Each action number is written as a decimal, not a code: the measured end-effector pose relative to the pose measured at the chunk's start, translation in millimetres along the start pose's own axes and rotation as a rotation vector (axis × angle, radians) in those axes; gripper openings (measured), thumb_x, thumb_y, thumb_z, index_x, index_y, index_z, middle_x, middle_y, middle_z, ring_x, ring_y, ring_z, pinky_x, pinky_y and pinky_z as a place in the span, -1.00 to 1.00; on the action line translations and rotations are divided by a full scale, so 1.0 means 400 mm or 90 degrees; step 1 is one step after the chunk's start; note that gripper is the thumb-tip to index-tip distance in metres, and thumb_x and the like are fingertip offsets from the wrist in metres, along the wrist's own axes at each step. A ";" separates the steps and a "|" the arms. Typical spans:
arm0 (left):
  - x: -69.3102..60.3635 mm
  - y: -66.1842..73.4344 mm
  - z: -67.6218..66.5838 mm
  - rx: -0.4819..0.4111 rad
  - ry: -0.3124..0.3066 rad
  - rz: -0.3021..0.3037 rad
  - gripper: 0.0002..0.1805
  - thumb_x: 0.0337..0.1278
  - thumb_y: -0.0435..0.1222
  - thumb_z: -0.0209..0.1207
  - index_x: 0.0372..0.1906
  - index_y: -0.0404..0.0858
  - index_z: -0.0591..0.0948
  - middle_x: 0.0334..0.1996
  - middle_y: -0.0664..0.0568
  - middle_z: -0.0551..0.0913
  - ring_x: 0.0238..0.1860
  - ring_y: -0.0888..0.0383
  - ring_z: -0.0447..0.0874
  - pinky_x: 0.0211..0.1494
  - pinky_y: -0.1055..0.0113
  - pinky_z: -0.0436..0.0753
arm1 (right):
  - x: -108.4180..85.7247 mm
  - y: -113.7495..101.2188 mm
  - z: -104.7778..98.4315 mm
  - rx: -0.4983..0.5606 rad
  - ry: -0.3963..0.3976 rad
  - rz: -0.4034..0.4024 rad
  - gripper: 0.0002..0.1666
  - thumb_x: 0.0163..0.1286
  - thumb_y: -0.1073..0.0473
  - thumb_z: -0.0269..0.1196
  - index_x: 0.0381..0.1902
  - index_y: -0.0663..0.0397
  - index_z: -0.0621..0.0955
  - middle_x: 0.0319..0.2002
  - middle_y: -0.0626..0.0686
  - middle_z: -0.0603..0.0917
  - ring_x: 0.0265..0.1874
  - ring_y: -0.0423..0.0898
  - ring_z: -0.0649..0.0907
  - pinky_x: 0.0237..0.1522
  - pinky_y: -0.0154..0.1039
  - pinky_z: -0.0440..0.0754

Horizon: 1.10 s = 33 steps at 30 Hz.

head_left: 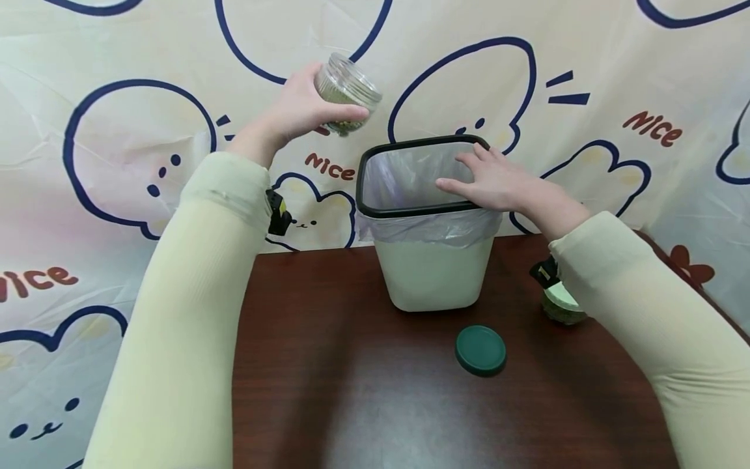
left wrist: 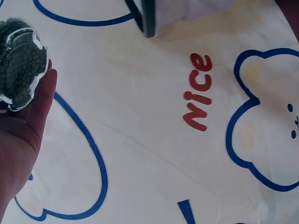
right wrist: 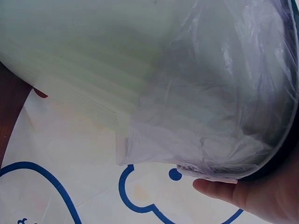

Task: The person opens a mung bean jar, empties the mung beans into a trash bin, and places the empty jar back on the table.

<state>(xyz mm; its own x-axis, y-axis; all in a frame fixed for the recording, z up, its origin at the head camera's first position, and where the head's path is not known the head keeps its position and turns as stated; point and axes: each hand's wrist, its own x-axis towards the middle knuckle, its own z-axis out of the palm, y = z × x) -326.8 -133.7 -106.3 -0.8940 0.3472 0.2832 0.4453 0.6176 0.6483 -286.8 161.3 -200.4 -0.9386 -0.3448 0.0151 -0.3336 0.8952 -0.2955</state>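
Observation:
My left hand [head_left: 301,107] grips a clear jar [head_left: 349,81] with small green beans inside, held tilted in the air left of and above the bin. In the left wrist view the beans [left wrist: 23,63] show through the clear wall, and the jar's far side is cut off. My right hand [head_left: 495,179] rests at the right side of the bin's dark rim [head_left: 418,212], fingers spread over the opening. The right wrist view shows part of that hand [right wrist: 261,196] against the rim and the translucent liner [right wrist: 210,116]. The bin's floor is hidden.
The pale green bin [head_left: 436,277] stands on a dark brown table [head_left: 328,391] near a patterned cloth backdrop [head_left: 176,39]. A dark green lid [head_left: 480,350] lies flat in front of it. A second jar [head_left: 564,316] with a pale green top is partly behind my right forearm.

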 end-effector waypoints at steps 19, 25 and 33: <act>0.018 0.040 0.038 0.118 -0.136 -0.010 0.01 -0.06 -0.02 0.42 0.45 -0.20 0.14 0.26 -0.06 0.38 0.11 0.01 0.46 -0.10 0.19 0.62 | 0.007 -0.011 0.001 0.002 0.003 -0.010 0.07 0.37 -0.49 -0.15 0.51 0.20 0.07 0.50 0.32 -0.11 0.45 0.31 -0.11 0.35 0.30 -0.07; 0.021 0.039 0.032 0.151 -0.150 -0.030 0.03 -0.09 -0.04 0.44 0.44 -0.25 0.13 0.25 -0.10 0.38 0.10 -0.01 0.45 -0.07 0.15 0.63 | 0.006 -0.012 0.000 0.002 -0.003 -0.010 0.07 0.38 -0.49 -0.16 0.51 0.20 0.06 0.50 0.33 -0.12 0.45 0.31 -0.14 0.35 0.31 -0.08; 0.029 0.065 0.014 0.198 -0.154 -0.037 0.04 -0.08 -0.06 0.42 0.46 -0.24 0.09 0.27 -0.12 0.34 0.13 -0.02 0.41 -0.07 0.18 0.59 | 0.007 -0.009 -0.004 -0.001 -0.010 -0.006 0.06 0.37 -0.50 -0.18 0.51 0.18 0.08 0.50 0.33 -0.16 0.45 0.31 -0.16 0.33 0.34 -0.07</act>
<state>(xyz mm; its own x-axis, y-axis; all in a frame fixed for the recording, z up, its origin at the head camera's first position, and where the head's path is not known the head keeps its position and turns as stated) -325.5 -109.7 -90.1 -0.8970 0.4389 0.0530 0.4213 0.8123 0.4033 -288.4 157.4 -197.9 -0.9341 -0.3570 0.0024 -0.3419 0.8924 -0.2946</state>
